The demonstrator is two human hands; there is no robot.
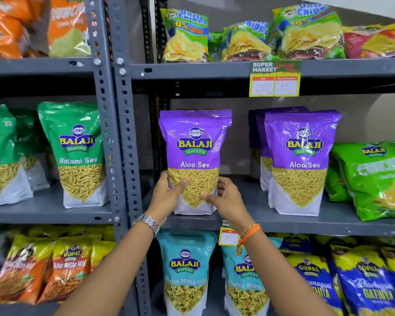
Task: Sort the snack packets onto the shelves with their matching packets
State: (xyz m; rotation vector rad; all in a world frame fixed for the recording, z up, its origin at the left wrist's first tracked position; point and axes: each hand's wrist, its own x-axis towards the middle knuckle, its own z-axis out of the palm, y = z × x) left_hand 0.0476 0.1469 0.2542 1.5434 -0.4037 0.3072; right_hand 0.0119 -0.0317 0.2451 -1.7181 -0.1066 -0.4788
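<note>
Purple packet (194, 160) between shelf post (126, 142) and matching packets (299, 163)

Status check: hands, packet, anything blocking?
Left hand and right hand both grip purple Aloo Sev packet. Upright on middle shelf, left of matching packets. Nothing blocking.

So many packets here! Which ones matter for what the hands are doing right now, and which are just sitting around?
In play:
- purple Aloo Sev packet, held upright by the left hand and right hand
- matching Aloo Sev stack, same shelf

Just sitting there:
- green Ratlami Sev
- Uncle Chipps bags
- teal Khatta Mitha packets
- blue Gopal packets
- price tag
</note>
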